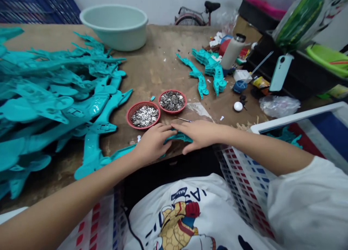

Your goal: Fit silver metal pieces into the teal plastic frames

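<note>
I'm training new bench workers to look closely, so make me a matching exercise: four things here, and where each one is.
1. Metal pieces
2. Large basin
3. One teal piece
4. Phone

A. Between the left hand and right hand
B. Right of the bottle
C. In red baskets
D. At the far edge of the table

Pairs: 1-C, 2-D, 3-A, 4-B

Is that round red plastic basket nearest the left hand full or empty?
Partly full: shiny silver metal pieces pile inside the round red plastic basket, with red wall showing beside them.
</note>
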Motion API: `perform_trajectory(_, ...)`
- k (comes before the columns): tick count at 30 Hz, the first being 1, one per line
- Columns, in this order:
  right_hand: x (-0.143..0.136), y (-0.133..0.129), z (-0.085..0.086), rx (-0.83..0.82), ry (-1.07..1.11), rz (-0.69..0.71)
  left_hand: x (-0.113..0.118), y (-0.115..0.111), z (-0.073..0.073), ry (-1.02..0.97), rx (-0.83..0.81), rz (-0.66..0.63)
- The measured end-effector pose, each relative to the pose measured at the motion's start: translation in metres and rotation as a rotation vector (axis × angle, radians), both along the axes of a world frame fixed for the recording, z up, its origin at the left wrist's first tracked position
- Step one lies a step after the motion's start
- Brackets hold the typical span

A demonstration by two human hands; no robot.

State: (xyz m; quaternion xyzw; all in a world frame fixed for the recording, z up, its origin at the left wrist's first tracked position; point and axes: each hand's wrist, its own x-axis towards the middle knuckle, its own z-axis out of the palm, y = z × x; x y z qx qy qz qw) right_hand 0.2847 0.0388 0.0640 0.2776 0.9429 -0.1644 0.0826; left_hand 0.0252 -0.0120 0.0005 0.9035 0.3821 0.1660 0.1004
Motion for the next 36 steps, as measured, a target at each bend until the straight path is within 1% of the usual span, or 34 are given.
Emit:
perform_trajectory(2,0.01,-0.004,0.015,0.009,0.025,-0.001,0.001,-0.007,0.025,-0.022,0.174,0.043)
perform_trajectory(3,0.018,0.001,0.023,0.046,0.045,-0.034,0.002,-0.012,0.038,-0.024,0.275,0.089)
perform_trajectory(4,0.026,0.011,0.028,0.091,0.074,-0.088,0.002,-0.016,0.05,-0.023,0.369,0.135)
perform_trajectory(5,0.035,0.027,0.032,0.142,0.107,-0.17,0.002,-0.02,0.061,-0.022,0.447,0.164)
perform_trajectory(6,0.043,0.048,0.034,0.195,0.137,-0.279,0.002,-0.023,0.069,-0.022,0.501,0.168)
perform_trajectory(7,0.05,0.073,0.032,0.248,0.162,-0.406,0.002,-0.025,0.074,-0.024,0.533,0.145)
perform_trajectory(8,0.055,0.101,0.028,0.288,0.165,-0.547,0.001,-0.025,0.076,-0.025,0.549,0.104)
perform_trajectory(9,0.058,0.129,0.02,0.295,0.141,-0.688,0.0,-0.023,0.075,-0.018,0.552,0.059)
perform_trajectory(11,0.055,0.182,0.001,0.248,0.07,-0.953,-0.003,-0.016,0.066,0.005,0.537,-0.024)
perform_trajectory(12,0.051,0.204,-0.009,0.231,0.038,-1.04,-0.006,-0.012,0.059,0.022,0.518,-0.057)
perform_trajectory(14,0.039,0.237,-0.028,0.215,-0.004,-1.129,-0.01,-0.003,0.047,0.061,0.466,-0.11)
perform_trajectory(16,0.027,0.256,-0.041,0.206,-0.037,-1.172,-0.013,0.002,0.038,0.102,0.403,-0.149)
perform_trajectory(18,0.018,0.265,-0.05,0.187,-0.073,-1.214,-0.016,0.005,0.035,0.133,0.356,-0.175)
perform_trajectory(20,0.014,0.27,-0.057,0.158,-0.107,-1.235,-0.016,0.005,0.037,0.133,0.331,-0.176)
perform_trajectory(26,0.018,0.276,-0.069,0.092,-0.167,-1.235,-0.017,0.007,0.042,0.104,0.281,-0.166)
perform_trajectory(31,0.026,0.276,-0.072,0.07,-0.206,-1.216,-0.018,0.007,0.039,0.122,0.233,-0.195)
perform_trajectory(36,0.028,0.276,-0.068,0.097,-0.236,-1.179,-0.019,0.007,0.036,0.139,0.206,-0.223)
